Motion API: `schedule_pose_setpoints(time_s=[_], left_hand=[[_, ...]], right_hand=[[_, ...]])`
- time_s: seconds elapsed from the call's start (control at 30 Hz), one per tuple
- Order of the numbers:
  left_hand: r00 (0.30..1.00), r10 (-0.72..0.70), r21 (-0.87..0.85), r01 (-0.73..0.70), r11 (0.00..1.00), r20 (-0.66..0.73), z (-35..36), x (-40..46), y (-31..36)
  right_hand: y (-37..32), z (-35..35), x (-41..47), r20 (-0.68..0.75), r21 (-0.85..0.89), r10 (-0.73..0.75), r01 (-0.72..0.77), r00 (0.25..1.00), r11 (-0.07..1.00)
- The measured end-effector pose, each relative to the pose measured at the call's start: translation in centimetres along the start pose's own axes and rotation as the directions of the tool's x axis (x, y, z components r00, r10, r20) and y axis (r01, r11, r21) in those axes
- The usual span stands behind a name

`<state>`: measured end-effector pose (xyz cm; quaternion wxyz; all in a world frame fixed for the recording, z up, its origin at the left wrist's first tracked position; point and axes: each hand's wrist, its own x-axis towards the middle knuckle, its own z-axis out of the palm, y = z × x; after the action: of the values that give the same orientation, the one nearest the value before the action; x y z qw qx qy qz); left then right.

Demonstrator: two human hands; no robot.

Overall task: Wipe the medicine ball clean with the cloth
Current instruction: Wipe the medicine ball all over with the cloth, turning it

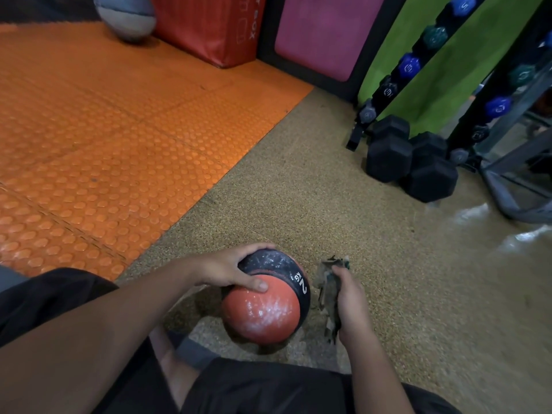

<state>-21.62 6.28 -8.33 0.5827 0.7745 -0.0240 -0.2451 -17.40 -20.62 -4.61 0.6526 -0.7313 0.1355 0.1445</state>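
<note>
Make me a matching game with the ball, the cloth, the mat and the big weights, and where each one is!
Things:
1. ball
2. cloth
3. mat
4. weights

Places:
A. on the floor by the rack
B. in the right hand
C. under the left hand
D. on the left, covering the floor

Pairs: 1-C, 2-B, 3-D, 4-A

Got an orange studded mat (98, 121) left of the dumbbell rack (397, 85), black hex dumbbells (412, 162) at its foot, red box (209, 28) and grey ball (127, 14) further left.
</note>
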Motion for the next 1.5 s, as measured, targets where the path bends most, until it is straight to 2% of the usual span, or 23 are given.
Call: schedule_pose_setpoints(time_s=[0.1,0.17,0.23,0.3,0.37,0.4,0.5,0.57,0.63,0.73,0.87,0.93,1.0,1.07,1.13,1.27,1.43,1.5], left_hand=[[0.998,-0.041,0.098,0.044,0.994,-0.038,-1.4,-0.8,0.1],[0.980,-0.163,0.181,0.181,0.967,-0.110,-3.1,-1.6,-0.1],[0.934,-0.336,0.151,0.352,0.924,-0.125,-5.0,-2.9,-0.6],[0.904,-0.423,0.018,0.425,0.905,-0.061,-6.0,-3.7,-1.1],[0.925,-0.378,-0.116,0.374,0.920,-0.020,-5.1,-3.7,-0.7],[0.940,-0.336,-0.131,0.327,0.936,-0.051,-4.3,-3.5,-0.3],[0.954,-0.236,-0.094,0.222,0.971,-0.187,-2.8,-2.2,0.4],[0.966,-0.181,-0.018,0.181,0.983,-0.185,-2.9,-2.3,0.6],[0.977,-0.113,0.069,0.127,0.990,-0.179,-3.2,-2.3,0.4],[0.983,-0.045,0.172,0.076,0.982,-0.180,-3.1,-2.2,0.4],[0.966,-0.081,0.350,0.166,0.922,-0.244,-3.6,-2.5,1.0],[0.940,-0.141,0.351,0.251,0.902,-0.311,-3.9,-3.1,1.5],[0.904,-0.266,0.331,0.377,0.865,-0.334,-3.9,-3.5,1.9],[0.850,-0.437,0.234,0.508,0.829,-0.295,-3.6,-3.5,2.1],[0.826,-0.501,0.129,0.543,0.829,-0.260,-3.1,-3.4,2.5],[0.861,-0.391,0.102,0.443,0.891,-0.325,-3.1,-2.9,2.5],[0.908,-0.269,0.104,0.316,0.943,-0.320,-3.2,-1.8,1.1],[0.904,-0.242,0.100,0.294,0.951,-0.352,-2.9,-1.5,1.4]], right_hand=[[0.2,-0.2,0.1,0.026,-0.073,-0.050,0.052,0.998,0.996],[0.6,-0.1,0.2,0.072,-0.146,-0.054,0.064,0.996,0.987],[1.0,0.5,0.0,0.160,-0.226,-0.054,0.090,0.986,0.970],[1.4,1.2,-0.4,0.266,-0.305,-0.067,0.149,0.962,0.941],[1.4,1.9,-0.7,0.350,-0.361,-0.111,0.243,0.930,0.900],[1.3,2.1,-1.0,0.375,-0.380,-0.148,0.297,0.915,0.876],[1.4,2.2,-1.1,0.366,-0.437,-0.256,0.409,0.895,0.801],[1.3,2.0,-1.3,0.336,-0.445,-0.289,0.422,0.896,0.790],[0.8,1.6,-1.7,0.298,-0.407,-0.272,0.379,0.915,0.831],[-0.1,1.3,-2.1,0.266,-0.184,-0.168,0.221,0.949,0.958],[-0.3,1.2,-2.0,0.273,-0.086,-0.157,0.186,0.949,0.979],[0.0,1.3,-1.8,0.250,-0.152,-0.169,0.211,0.953,0.966],[0.4,1.3,-1.4,0.244,-0.280,-0.202,0.269,0.949,0.922],[0.7,1.4,-1.0,0.222,-0.344,-0.249,0.315,0.943,0.885],[0.6,1.6,-0.8,0.190,-0.323,-0.258,0.308,0.947,0.895],[-0.1,1.5,-0.4,0.114,-0.187,-0.216,0.234,0.970,0.954],[-1.2,0.7,-0.8,0.118,0.073,0.043,-0.052,0.992,0.996],[-1.2,0.7,-0.8,0.101,0.081,0.040,-0.048,0.994,0.996]])
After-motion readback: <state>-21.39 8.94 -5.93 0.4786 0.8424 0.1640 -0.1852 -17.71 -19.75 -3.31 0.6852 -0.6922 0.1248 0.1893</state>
